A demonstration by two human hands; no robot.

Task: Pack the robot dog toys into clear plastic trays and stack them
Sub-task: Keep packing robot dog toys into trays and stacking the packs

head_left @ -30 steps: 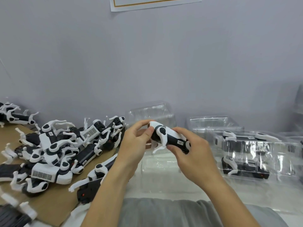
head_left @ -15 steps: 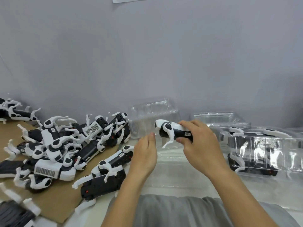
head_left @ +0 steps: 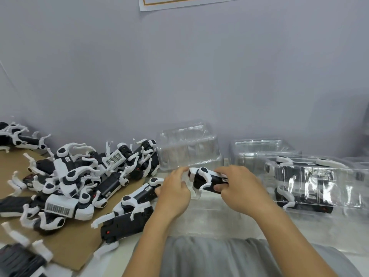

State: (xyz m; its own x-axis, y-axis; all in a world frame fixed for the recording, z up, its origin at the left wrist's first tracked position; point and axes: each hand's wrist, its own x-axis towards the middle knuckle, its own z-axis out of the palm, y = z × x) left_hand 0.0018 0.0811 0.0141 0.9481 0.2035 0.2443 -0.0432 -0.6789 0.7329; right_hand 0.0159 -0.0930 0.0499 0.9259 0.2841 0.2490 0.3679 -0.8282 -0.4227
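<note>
At centre frame, the right hand (head_left: 238, 186) grips a black-and-white robot dog toy (head_left: 207, 179) by its rear half, thumb below and fingers curled over the top; the toy lies roughly level, its white head end pointing left, just above a clear plastic tray (head_left: 207, 214) on the table in front of the person; a second ago it was held higher, in both hands, and since then it has come down toward this tray; the left hand (head_left: 174, 191), which half a second ago had dropped away from the toy, is now back at its head end, fingers loosely bent and a little apart, their tips near or touching the white head; whether they actually pinch it I cannot tell.

That lowering suggests the seating step is at hand: the toy looks about to be pressed into the tray, with the left hand steadying either toy or tray; the folded white legs probably need to line up with the moulded recesses, or the thin plastic may flex and skid.

Toward the left of the frame, a pile of unpacked toys (head_left: 79, 176) sprawls over brown cardboard (head_left: 75, 244), so much remains; at right, a filled tray (head_left: 311, 182) sits closed; empty trays (head_left: 189, 146) wait against the wall behind.
</note>
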